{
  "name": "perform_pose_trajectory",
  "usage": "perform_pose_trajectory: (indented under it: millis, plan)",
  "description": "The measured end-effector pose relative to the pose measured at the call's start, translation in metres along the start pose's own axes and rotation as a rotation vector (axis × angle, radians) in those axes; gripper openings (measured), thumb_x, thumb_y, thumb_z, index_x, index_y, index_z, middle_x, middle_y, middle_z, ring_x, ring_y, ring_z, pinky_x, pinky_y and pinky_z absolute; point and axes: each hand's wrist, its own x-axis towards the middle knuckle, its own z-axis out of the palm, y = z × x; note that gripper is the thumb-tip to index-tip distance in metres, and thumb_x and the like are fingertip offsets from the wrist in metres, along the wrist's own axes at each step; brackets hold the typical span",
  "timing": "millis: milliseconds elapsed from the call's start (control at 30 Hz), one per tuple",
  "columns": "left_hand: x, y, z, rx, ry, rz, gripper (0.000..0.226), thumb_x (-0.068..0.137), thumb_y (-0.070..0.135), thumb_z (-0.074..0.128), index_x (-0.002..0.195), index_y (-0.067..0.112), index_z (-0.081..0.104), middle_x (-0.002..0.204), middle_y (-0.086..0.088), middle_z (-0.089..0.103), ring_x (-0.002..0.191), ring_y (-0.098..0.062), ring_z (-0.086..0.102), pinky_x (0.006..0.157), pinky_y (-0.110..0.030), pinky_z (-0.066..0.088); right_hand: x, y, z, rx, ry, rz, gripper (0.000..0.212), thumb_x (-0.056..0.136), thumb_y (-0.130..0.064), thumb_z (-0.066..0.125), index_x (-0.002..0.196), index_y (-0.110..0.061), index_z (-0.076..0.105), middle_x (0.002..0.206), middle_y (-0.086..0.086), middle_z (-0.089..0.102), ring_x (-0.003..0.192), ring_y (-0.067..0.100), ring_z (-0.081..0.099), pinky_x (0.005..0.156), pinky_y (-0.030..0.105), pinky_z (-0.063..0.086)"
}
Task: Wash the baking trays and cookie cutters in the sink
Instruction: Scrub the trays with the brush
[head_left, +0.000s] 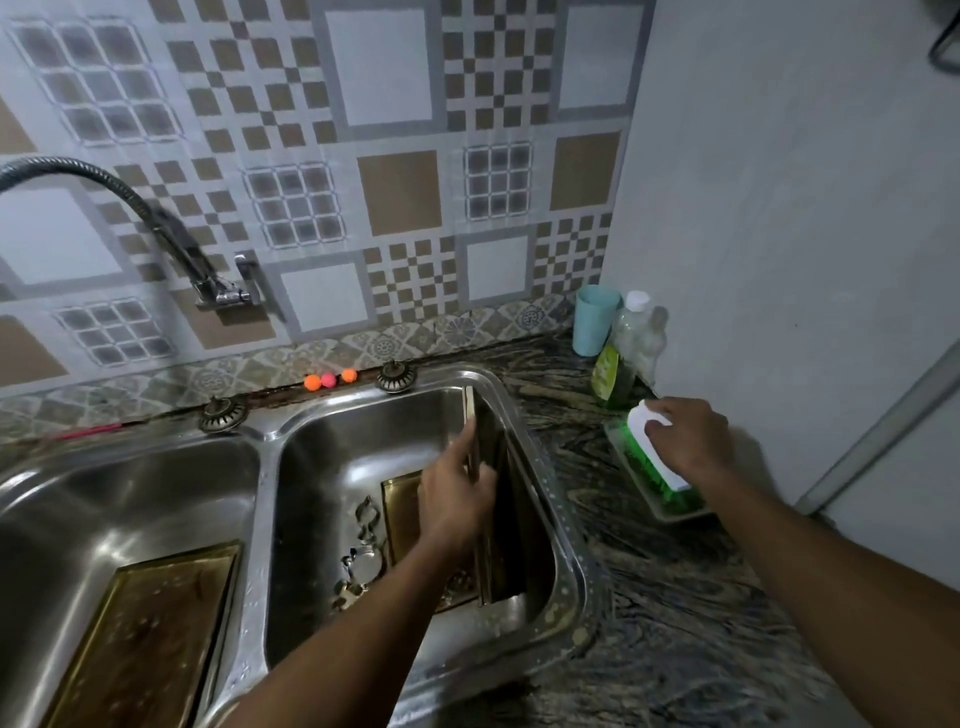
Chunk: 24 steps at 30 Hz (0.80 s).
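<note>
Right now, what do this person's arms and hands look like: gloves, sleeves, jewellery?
No gloves: the left hand and right hand are bare, and no rings show. The left forearm and right forearm are uncovered right to the frame's edge; no sleeve, watch or bracelet is in view.

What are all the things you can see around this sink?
shiny steel double sink: one, silver, in the counter
golden-brown metal baking trays: at least three; one flat in left basin, one flat and one upright in right basin
silver metal cookie cutters: about three, right basin floor
chrome tap with grey hose: one, on the wall
small round balls: three, orange and pink, behind sink
bronze round knobs: two, sink's back rim
pale blue plastic cup: one, counter corner
clear soap bottle: one, green liquid, beside cup
white-handled green scrubbing brush: one, on a dish
left-hand grip: holds the upright baking tray
right-hand grip: holds the brush
</note>
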Motion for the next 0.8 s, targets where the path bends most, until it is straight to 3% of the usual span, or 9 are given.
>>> perform_pose_trajectory:
  millis: [133,233,367,467,567,733,800]
  plan:
    - [0.002,-0.005,0.005,-0.055,0.002,-0.007,0.066,0.097,0.013,0.058,0.148,0.05,0.041,0.093,0.011,0.069,0.06,-0.006,0.065,0.046,-0.013,0.047,0.007,0.018,0.006,-0.009,-0.021,0.001,0.037,0.086,-0.021,0.066,0.122,-0.027,0.072,0.131,0.008,0.065,0.118,0.036,0.06,0.103,0.039,0.049]
    - [0.003,-0.014,0.005,-0.117,-0.002,-0.036,0.066,0.097,0.012,0.057,0.149,0.048,0.04,0.093,0.016,0.07,0.076,-0.016,0.073,0.061,-0.032,0.061,0.009,0.025,0.016,-0.01,-0.047,-0.004,0.036,0.086,-0.02,0.066,0.121,-0.026,0.071,0.132,0.008,0.065,0.119,0.036,0.06,0.103,0.039,0.048]
    - [0.004,-0.022,0.0,-0.129,0.034,-0.025,0.062,0.098,0.013,0.057,0.149,0.045,0.043,0.091,0.03,0.063,0.066,0.0,0.064,0.06,-0.023,0.057,0.01,0.032,0.025,-0.02,-0.064,-0.004,0.035,0.086,-0.018,0.067,0.121,-0.023,0.072,0.133,0.011,0.063,0.119,0.037,0.059,0.103,0.04,0.047]
    - [0.005,-0.027,-0.004,-0.125,0.064,-0.02,0.059,0.1,0.016,0.055,0.15,0.046,0.042,0.1,0.022,0.068,0.063,-0.005,0.062,0.056,-0.026,0.055,0.009,0.035,0.028,-0.012,-0.051,0.014,0.035,0.086,-0.018,0.067,0.12,-0.021,0.073,0.131,0.013,0.064,0.117,0.038,0.06,0.103,0.04,0.048]
    - [0.005,-0.029,-0.009,-0.132,0.076,-0.017,0.056,0.101,0.02,0.055,0.149,0.046,0.042,0.095,0.006,0.076,0.054,-0.009,0.052,0.051,-0.03,0.05,0.008,0.029,0.023,0.047,0.007,0.05,0.034,0.087,-0.016,0.065,0.12,-0.017,0.073,0.129,0.014,0.066,0.116,0.038,0.061,0.102,0.037,0.047]
    - [0.007,-0.032,-0.019,-0.219,0.042,-0.029,0.056,0.099,0.019,0.058,0.147,0.044,0.047,0.101,0.013,0.074,0.072,-0.015,0.065,0.069,-0.049,0.061,0.006,-0.011,0.007,0.113,0.137,0.053,0.031,0.087,-0.016,0.063,0.116,-0.017,0.075,0.126,0.014,0.068,0.115,0.038,0.061,0.104,0.037,0.047]
    - [0.008,-0.034,-0.026,-0.222,0.05,-0.026,0.055,0.098,0.02,0.059,0.145,0.047,0.048,0.088,0.008,0.071,0.069,-0.016,0.062,0.064,-0.053,0.06,-0.001,-0.039,0.011,0.16,0.131,0.04,0.031,0.088,-0.016,0.063,0.117,-0.017,0.074,0.125,0.011,0.068,0.115,0.035,0.062,0.103,0.034,0.046]
